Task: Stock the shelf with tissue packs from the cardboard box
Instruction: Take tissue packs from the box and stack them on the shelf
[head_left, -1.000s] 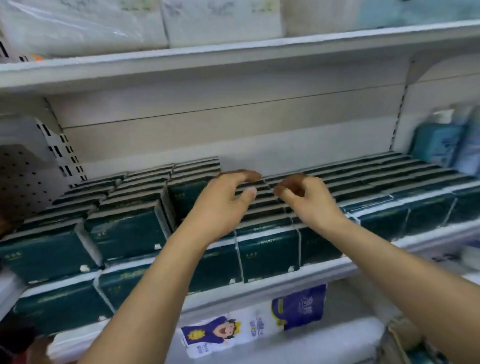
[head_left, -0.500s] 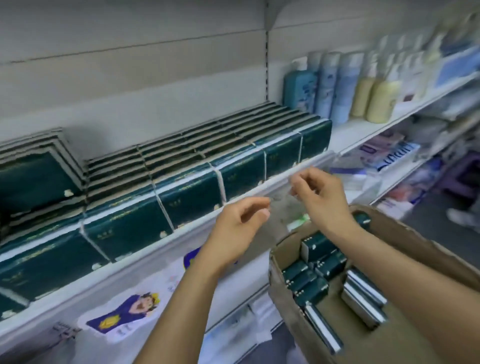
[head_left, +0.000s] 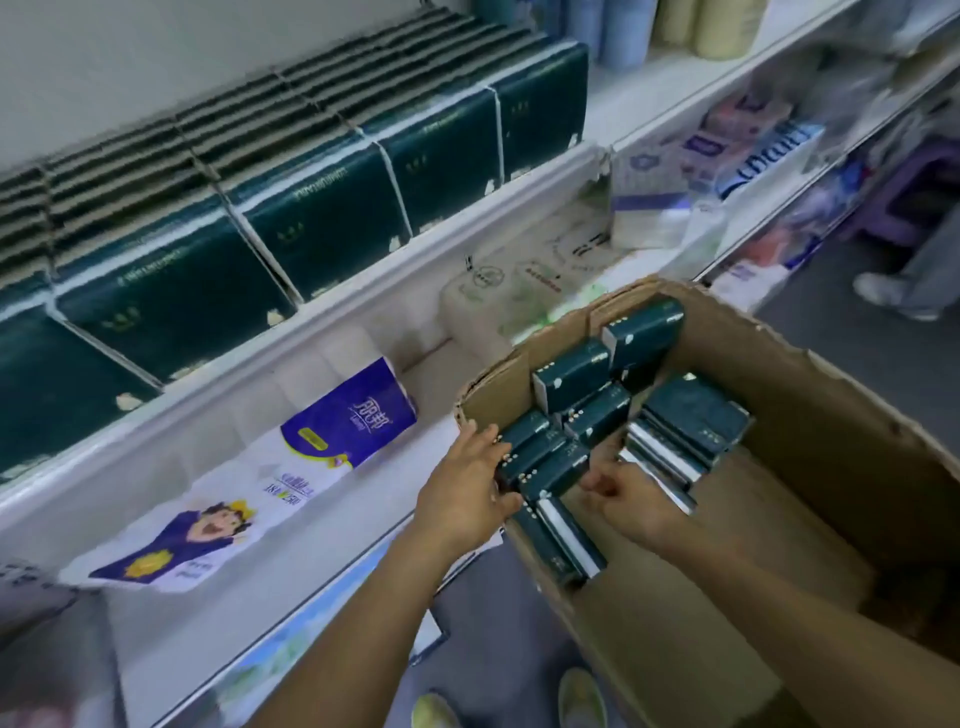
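An open cardboard box at the lower right holds several dark green tissue packs, some upright, some lying flat. Both hands are inside it, either side of a small cluster of packs at the box's left wall. My left hand presses fairly straight fingers against the cluster's left side, thumb at its near end. On the right side, my right hand curls its fingers round the cluster. The white shelf above carries rows of shelved green packs.
A purple and white toilet paper pack and beige packs lie on the lower shelf beside the box. Bottles stand at the top right. Another person's shoe and a purple stool are in the aisle.
My view swung from the shelf down and right to the box. Both hands left the shelved packs, came down empty, and now close on a cluster inside the box.
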